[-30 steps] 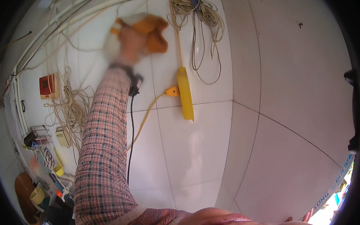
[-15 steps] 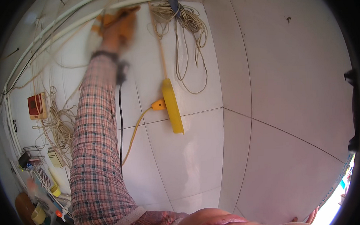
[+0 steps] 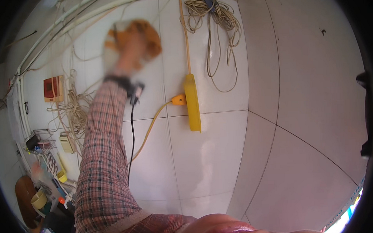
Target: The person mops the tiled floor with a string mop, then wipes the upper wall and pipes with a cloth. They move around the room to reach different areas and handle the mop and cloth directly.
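My left hand is raised high on the white tiled wall, blurred by motion. It holds an orange and white cloth flat to the tiles, and the fingers are mostly lost in the smear. A dark band with a small device and a black cable is strapped round that wrist, over a checked sleeve. To the right of the arm, a yellow power strip hangs on an orange cord, with an orange plug in its side. My right hand is out of view.
A bundle of beige cable hangs at upper right, near the wall's corner. White pipes run along the top left. Down the left side are a red box, tangled cables, a wire rack and a yellow cup.
My left hand and the cloth have moved down the wall and slightly right. The view has shifted, so the wall things sit further right. A hand at the lower right edge has gone from view.
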Tool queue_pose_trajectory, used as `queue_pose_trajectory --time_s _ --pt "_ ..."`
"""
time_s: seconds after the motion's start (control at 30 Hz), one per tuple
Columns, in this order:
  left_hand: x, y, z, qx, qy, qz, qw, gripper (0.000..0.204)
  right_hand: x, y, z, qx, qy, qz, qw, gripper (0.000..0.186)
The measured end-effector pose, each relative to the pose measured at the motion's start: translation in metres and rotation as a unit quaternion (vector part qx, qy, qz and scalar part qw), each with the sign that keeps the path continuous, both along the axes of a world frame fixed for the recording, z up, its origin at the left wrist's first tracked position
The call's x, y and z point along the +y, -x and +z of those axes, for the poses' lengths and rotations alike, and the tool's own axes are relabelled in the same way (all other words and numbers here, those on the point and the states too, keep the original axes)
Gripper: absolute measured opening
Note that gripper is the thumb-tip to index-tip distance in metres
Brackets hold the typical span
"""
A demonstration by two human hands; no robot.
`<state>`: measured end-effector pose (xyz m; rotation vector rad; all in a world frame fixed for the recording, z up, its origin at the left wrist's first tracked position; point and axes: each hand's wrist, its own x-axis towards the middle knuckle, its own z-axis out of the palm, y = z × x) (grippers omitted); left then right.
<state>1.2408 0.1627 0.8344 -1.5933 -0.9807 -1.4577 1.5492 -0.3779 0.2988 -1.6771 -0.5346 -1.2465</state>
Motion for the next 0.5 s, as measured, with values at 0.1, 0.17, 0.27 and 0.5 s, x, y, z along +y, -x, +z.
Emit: queue_pose_trajectory --time_s 0.1,0.17,0.27,0.5 --pt "0.029 0.02 -0.055 0.039 -0.027 -0.021 0.999 0.061 -0.014 -0.002 -0.025 -0.019 0.009 0.014 1.0 0.062" --pt "0.052 0.037 -0.076 0.051 -0.085 -0.027 0.995 0.058 -0.017 -0.003 -0.02 -0.022 0.032 -0.005 0.999 0.062" --pt "0.068 0.062 -0.069 -0.01 -0.103 0.016 0.995 0.053 -0.006 0.008 0.021 -0.025 0.049 -0.023 0.998 0.062" --pt "-0.021 0.034 -0.003 -0.311 0.166 -0.921 0.168 0.05 0.012 0.002 0.058 -0.19 0.001 0.049 0.981 0.061"
